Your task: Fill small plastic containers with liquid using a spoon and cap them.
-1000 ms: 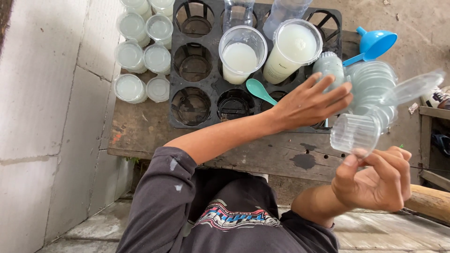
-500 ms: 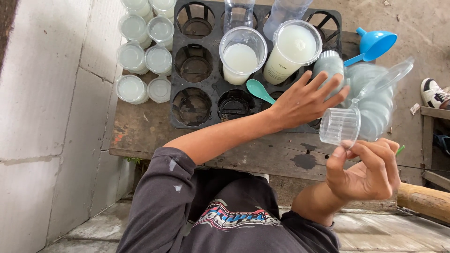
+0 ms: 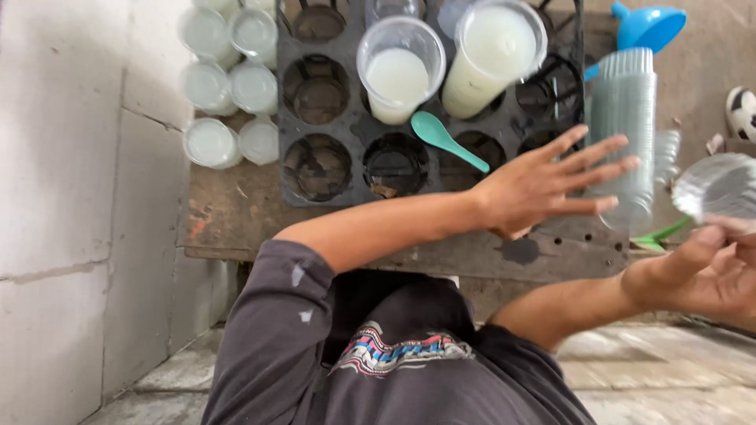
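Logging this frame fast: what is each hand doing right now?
Left hand: open, fingers spread, holding nothing, at the stack of clear cups.
Right hand: closed on one small clear cup.

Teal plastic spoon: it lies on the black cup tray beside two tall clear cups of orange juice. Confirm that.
Not orange juice. The head view shows the teal plastic spoon on the black cup tray beside two tall clear cups of milky white liquid.

A single head-worn camera looks steeply down from close above the person's lap. The black cup tray (image 3: 346, 169) on the wooden bench (image 3: 236, 220) lies far, the wall (image 3: 71, 157) left. No second view shares it.
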